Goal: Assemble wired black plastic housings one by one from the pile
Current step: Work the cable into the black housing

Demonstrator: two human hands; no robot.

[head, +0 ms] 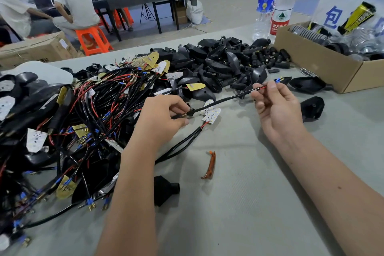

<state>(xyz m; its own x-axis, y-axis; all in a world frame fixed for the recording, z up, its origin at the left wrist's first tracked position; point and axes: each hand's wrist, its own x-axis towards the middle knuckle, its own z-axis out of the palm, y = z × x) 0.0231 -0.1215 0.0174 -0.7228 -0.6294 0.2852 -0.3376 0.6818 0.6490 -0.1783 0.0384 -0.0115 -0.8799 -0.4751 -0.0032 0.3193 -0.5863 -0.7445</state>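
1. Threading step: left hand (160,116) pinches a small black fitting (190,111) on the cable (224,101) above the table (239,193)
2. Right hand (274,108) pinches the cable's wire end (268,87); next, probably slide the fitting along

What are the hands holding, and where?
Both hold one black cable. The left hand pinches the small black fitting on it; the right hand pinches its far end, by the red wire.

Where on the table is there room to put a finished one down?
Bare grey table lies between the two forearms, below the orange clip. More lies right of the right hand, below the cardboard box. The wire pile crowds the left; black housings crowd the far middle.
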